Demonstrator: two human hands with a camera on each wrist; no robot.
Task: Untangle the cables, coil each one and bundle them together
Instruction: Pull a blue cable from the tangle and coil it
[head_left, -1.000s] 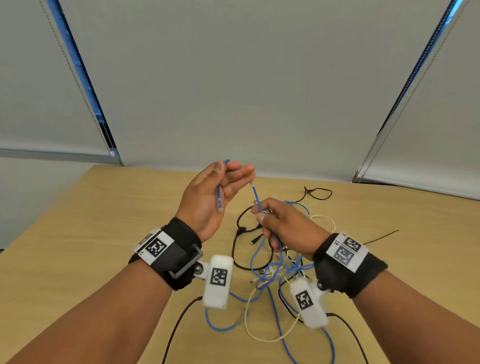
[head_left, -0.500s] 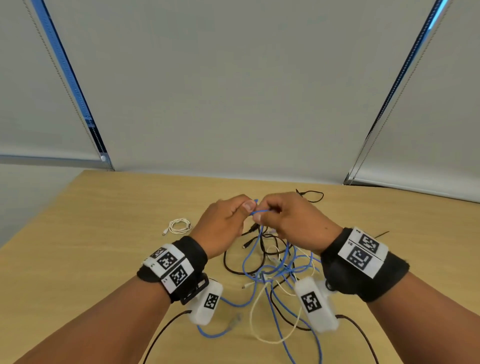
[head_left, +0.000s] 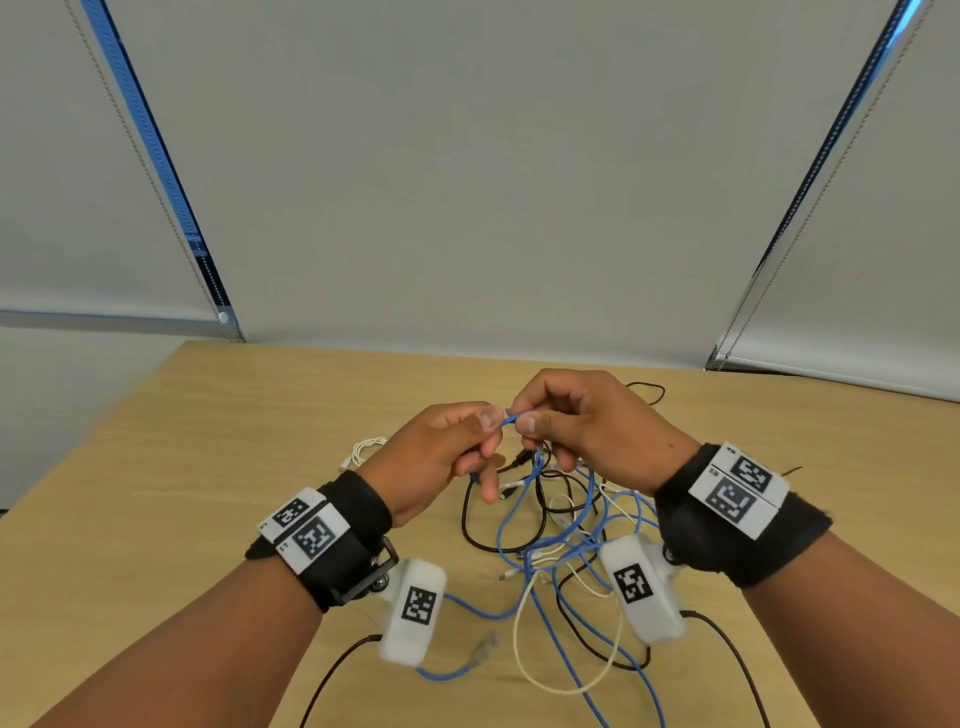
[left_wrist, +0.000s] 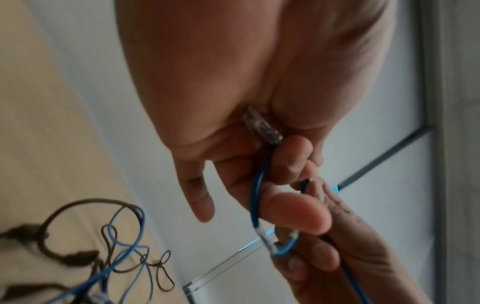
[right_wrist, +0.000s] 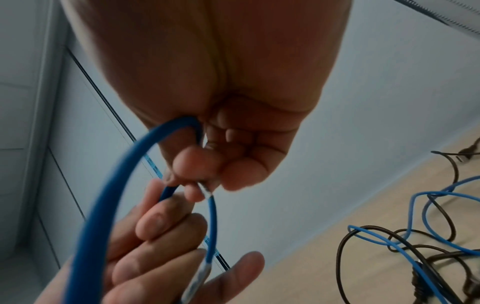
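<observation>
A tangle of blue, black and white cables (head_left: 566, 540) lies on the wooden table (head_left: 182, 467). Both hands are raised above it, fingertips nearly touching. My left hand (head_left: 467, 441) grips the blue cable (left_wrist: 255, 197) near its clear plug (left_wrist: 262, 127), which lies against the palm. My right hand (head_left: 540, 421) pinches the same blue cable (right_wrist: 213, 222) a short loop further along, and a longer stretch of it curves back under the right palm (right_wrist: 109, 185). The blue cable's other plug (head_left: 483, 647) lies on the table near me.
A small coiled white cable (head_left: 366, 447) lies on the table left of the hands. A black cable loop (head_left: 647, 389) reaches toward the table's far edge. Grey blinds (head_left: 467, 182) hang behind the table. Black leads (head_left: 332, 675) run from the wrist cameras.
The hands have come together: a second ago the left held the plug end up high and the right was lower. Now both pinch a short loop of blue cable between them.
</observation>
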